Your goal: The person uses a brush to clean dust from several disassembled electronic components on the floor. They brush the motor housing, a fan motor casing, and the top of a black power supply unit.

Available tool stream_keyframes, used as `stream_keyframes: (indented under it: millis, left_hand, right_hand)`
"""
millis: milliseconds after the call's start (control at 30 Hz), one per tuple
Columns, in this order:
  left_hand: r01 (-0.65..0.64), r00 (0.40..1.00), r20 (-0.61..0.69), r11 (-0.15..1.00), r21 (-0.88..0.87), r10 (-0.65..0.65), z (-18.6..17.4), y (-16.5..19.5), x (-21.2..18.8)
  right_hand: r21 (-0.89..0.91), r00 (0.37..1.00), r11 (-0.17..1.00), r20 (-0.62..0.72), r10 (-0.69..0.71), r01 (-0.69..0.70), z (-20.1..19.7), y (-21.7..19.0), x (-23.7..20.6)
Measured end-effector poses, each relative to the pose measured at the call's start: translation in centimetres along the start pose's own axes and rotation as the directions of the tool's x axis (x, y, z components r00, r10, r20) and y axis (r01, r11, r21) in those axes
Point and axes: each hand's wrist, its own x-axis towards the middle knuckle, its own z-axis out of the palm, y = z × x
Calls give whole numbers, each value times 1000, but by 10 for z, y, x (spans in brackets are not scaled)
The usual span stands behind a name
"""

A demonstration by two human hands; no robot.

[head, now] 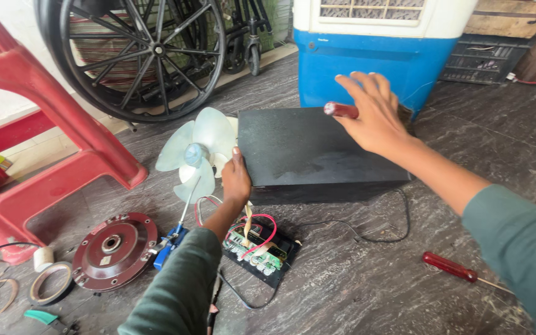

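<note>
A black rectangular box [305,149] lies flat on the dark stone floor. My left hand [236,178] presses against its left side edge. My right hand [373,115] hovers over the box's far right corner and grips a tool with a red handle [341,110]. Just in front of the box sits a green circuit board [262,251] in a black tray, with red and black wires looping off it. A pale translucent fan blade [196,152] rests beside the box, close to my left hand.
A red-handled screwdriver [451,267] lies at the right front. A maroon round motor plate [114,250], a blue tool [169,243] and tape rolls [49,282] sit at the left. A red plastic stool [44,130], a wheel [134,56] and a blue-white cooler [379,49] stand behind.
</note>
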Motion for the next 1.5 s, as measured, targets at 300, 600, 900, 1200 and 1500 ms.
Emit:
stream_keyframes:
  millis: [300, 600, 900, 1200, 1500]
  left_hand:
    - [0, 999, 42, 1000, -10, 1, -4, 16, -11]
    - [27, 1000, 11, 999, 28, -27, 9, 15, 12]
    - [10, 1000, 7, 997, 73, -11, 5, 16, 11]
    - [-4, 1000, 17, 998, 68, 3, 2, 22, 3]
    - [21, 999, 22, 997, 69, -23, 4, 23, 3]
  right_hand:
    - [836, 720, 469, -137, 680, -284, -15, 57, 10]
    - [818, 895, 521, -16, 446, -245, 12, 30, -29]
    - [492, 832, 686, 170, 529, -536, -5, 43, -59]
    - [747, 779, 259, 515, 358, -613, 4, -45, -42]
    - [408, 882, 804, 7, 471, -432, 3, 49, -64]
